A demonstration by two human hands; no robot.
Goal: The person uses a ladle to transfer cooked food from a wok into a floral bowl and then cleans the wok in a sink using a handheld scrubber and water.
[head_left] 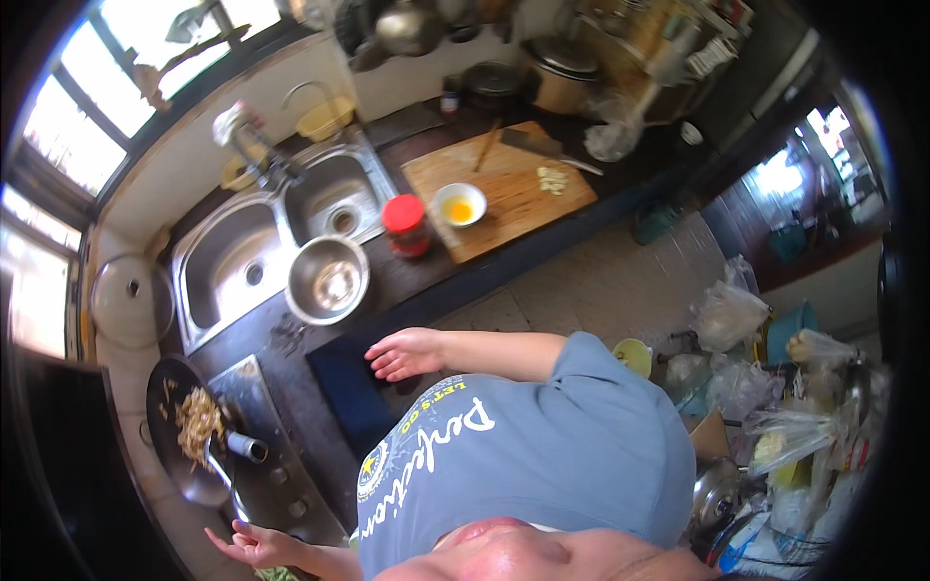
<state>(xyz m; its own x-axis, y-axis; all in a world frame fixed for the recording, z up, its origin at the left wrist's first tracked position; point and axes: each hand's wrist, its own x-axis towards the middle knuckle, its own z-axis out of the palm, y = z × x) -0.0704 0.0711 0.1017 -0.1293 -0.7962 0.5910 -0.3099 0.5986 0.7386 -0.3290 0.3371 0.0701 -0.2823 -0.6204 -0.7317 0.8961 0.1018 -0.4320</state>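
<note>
My left hand [254, 547] is at the lower left, fingers spread, beside the handle end of a metal spatula [221, 472]. I cannot tell whether they touch. The spatula leans in a dark wok [172, 426] holding pale brown chopped food [199, 418]. My right hand [407, 355] hangs open and empty in front of the counter's edge, fingers stretched out. Nearest to it on the counter stand a steel bowl [327, 281] and a red-lidded jar [405, 225]. A white bowl with yellow egg [459, 205] rests on a wooden cutting board [518, 213].
On the board lie chopsticks [487, 147], a knife [542, 147] and sliced white pieces [552, 180]. A double sink [228, 254] lies beyond the steel bowl. A glass lid [133, 290] leans by the wall. Plastic bags [775, 416] crowd the right side. A pot [562, 73] stands at the back.
</note>
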